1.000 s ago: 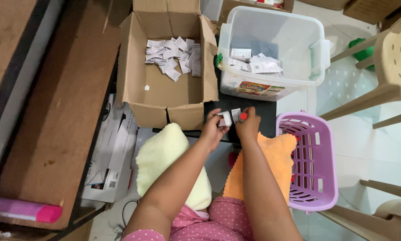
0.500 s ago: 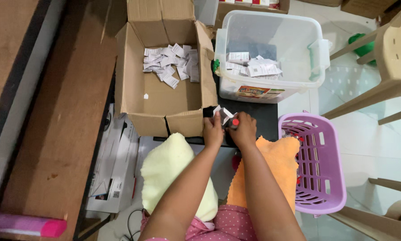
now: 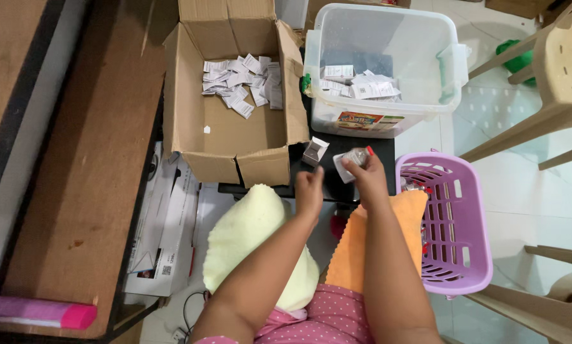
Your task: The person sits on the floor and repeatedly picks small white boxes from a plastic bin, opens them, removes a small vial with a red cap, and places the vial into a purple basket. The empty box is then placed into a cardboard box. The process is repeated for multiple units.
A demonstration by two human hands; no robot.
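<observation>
- The right hand (image 3: 365, 175) is closed on a small clear packet (image 3: 351, 159), gripped at the fingertips; what the packet holds is too small to tell.
- The left hand (image 3: 310, 186) is loosely curled and holds nothing, just beside the right hand, with the packet up and to its right.
- A small open grey box (image 3: 315, 151) stands on the black bench (image 3: 381, 148) just ahead of the left hand, apart from it.
- Ahead and to the left of both hands sits a cardboard box (image 3: 190, 121) with white slips (image 3: 241, 83) piled at its far end.
- Straight ahead of the right hand stands a clear tub (image 3: 388, 121) with more slips inside.
- A purple basket (image 3: 451, 267) stands right of the right hand, close by.
- A yellow cloth (image 3: 248, 236) lies under the left forearm, an orange cloth (image 3: 350, 248) under the right.
</observation>
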